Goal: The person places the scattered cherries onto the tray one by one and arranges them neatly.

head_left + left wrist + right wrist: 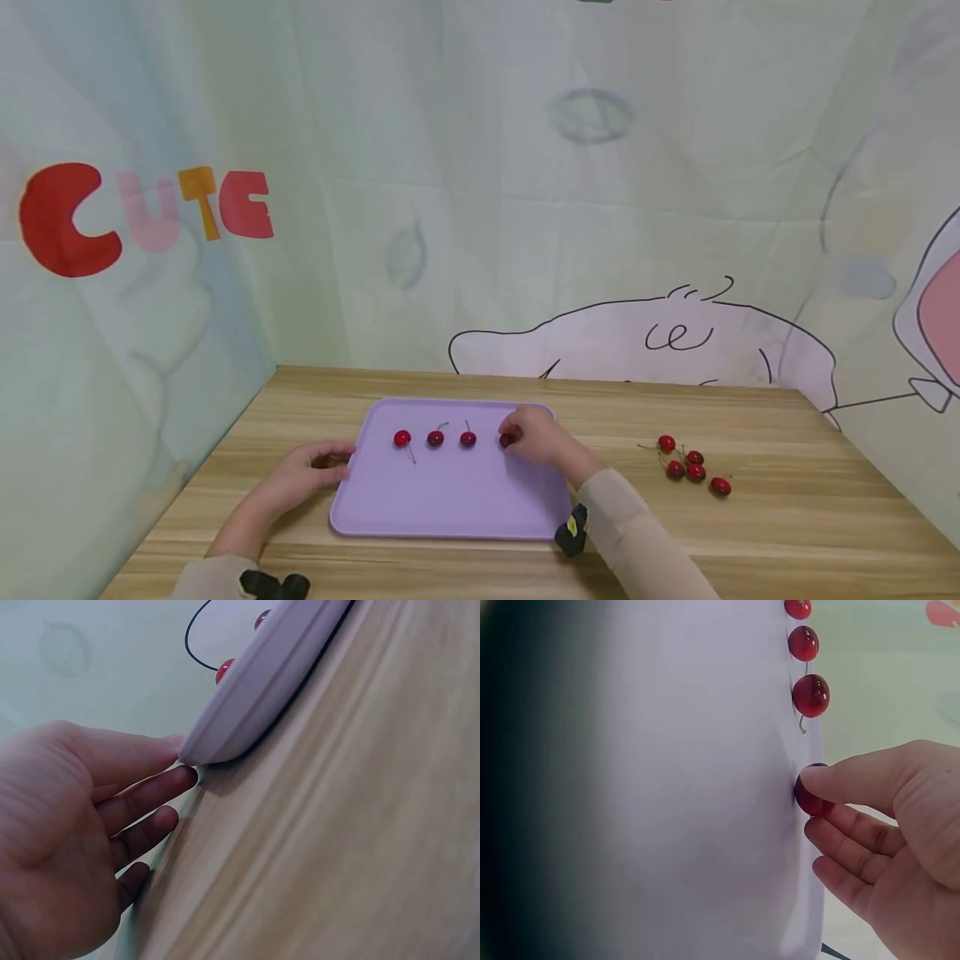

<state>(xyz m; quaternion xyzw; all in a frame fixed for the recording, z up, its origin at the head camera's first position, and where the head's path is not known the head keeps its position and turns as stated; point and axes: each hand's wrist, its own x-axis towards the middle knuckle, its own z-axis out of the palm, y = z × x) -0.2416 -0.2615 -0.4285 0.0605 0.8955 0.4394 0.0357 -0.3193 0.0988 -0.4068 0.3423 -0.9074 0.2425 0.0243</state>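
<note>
On a lilac tray [450,500], three cherries lie in a row: a bright red one [402,438] at the left, a darker one [436,438] in the middle and another [468,438] at the right. My right hand [536,435] pinches a fourth cherry [810,801] between thumb and fingers, low over the tray's far right part. At the tray's left side, my left hand [303,475] touches the rim with thumb and index fingertips. Its other fingers [142,831] stay loosely bent below the rim in the left wrist view.
Right of the tray, several cherries with stems [695,472] lie in a loose group on the wooden table [630,558]. A printed cloth [487,208] hangs behind the table's far edge and along its sides. Each wrist wears a black camera [572,531].
</note>
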